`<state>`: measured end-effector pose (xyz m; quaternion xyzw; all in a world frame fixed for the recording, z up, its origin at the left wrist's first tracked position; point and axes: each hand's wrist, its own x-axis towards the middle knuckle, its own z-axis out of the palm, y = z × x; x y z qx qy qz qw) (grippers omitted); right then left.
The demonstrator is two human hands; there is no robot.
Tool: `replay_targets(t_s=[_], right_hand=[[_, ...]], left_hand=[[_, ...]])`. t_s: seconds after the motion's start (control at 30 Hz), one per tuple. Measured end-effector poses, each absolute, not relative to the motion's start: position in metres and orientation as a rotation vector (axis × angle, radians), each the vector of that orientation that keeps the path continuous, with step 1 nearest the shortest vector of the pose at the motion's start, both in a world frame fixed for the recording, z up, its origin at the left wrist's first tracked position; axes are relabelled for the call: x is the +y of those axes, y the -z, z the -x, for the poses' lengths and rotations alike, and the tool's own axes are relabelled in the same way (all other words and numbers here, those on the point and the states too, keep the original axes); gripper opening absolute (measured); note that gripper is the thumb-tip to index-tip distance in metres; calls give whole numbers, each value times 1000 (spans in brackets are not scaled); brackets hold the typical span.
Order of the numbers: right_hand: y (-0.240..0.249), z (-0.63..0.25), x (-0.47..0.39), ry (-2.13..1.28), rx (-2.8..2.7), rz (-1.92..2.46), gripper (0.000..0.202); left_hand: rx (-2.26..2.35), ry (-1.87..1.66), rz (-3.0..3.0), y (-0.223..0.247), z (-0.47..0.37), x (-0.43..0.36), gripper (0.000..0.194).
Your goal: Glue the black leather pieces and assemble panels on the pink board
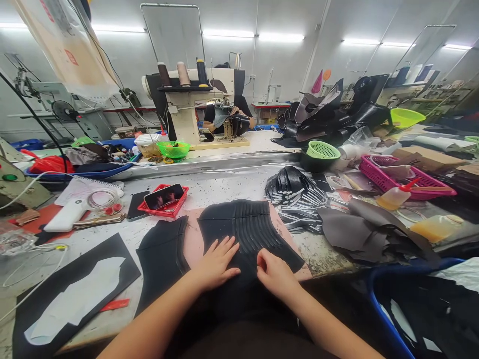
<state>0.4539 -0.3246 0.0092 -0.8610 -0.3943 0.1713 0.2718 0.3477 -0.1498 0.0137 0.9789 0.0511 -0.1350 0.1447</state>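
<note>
My left hand (220,260) lies flat with fingers spread on a black fabric piece (217,219), which rests over a pink sheet (192,239). Narrow raised black strips (251,222) run side by side across the right half of that piece. My right hand (275,271) is curled with thumb and fingertips together, just above the lower ends of the strips. Whatever it may pinch is hidden. Left of the pink sheet's bare part is another black piece (162,254) with a few strips along its right edge. A bundle of loose black strips (295,197) lies beyond my right hand.
A red basket (164,212) holds a phone (163,197). White paper patterns (78,296) lie on a black sheet at left. Dark leather pieces (359,227), glue bottles (396,197) and a blue tub (374,289) are at right. A person works behind the sewing machine (183,117).
</note>
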Motion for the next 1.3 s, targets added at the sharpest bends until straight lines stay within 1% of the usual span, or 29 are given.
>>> replay_targets(t_s=[0.1, 0.23, 0.3, 0.37, 0.47, 0.63, 0.73, 0.8, 0.93, 1.0, 1.17, 1.3], right_hand=[[-12, -454, -328, -369, -1122, 2361, 14], [-16, -452, -330, -236, -1220, 2242, 12], [-20, -445, -324, -223, -1311, 2152, 12], [-25, -434, -312, -253, -1457, 2053, 14], [-31, -411, -286, -311, -1738, 1925, 16], [-23, -374, -243, -362, -2120, 1783, 24], [-17, -364, -230, -336, -2225, 1799, 25], [-17, -362, -228, -330, -2226, 1828, 23], [-18, -363, -231, -383, -2170, 1823, 20], [-18, -363, -232, -400, -2145, 1818, 19], [-20, -361, -231, -432, -2107, 1842, 22], [-21, -365, -229, -551, -1920, 1859, 36]], left_hand=[[280, 315, -2751, -19, -341, -125, 63], [702, 59, -2746, -27, -318, -58, 50], [908, 36, -2732, -28, -305, -26, 47], [990, 77, -2718, -29, -297, -4, 44], [990, 173, -2713, -26, -296, 11, 42], [927, 259, -2728, -25, -311, 16, 57], [897, 277, -2742, -28, -316, 22, 54], [904, 272, -2753, -31, -316, 26, 46], [953, 262, -2782, -36, -314, 35, 22], [947, 266, -2802, -39, -313, 36, 17], [886, 246, -2874, -52, -312, 30, 13], [839, 178, -2920, -83, -293, 20, 22]])
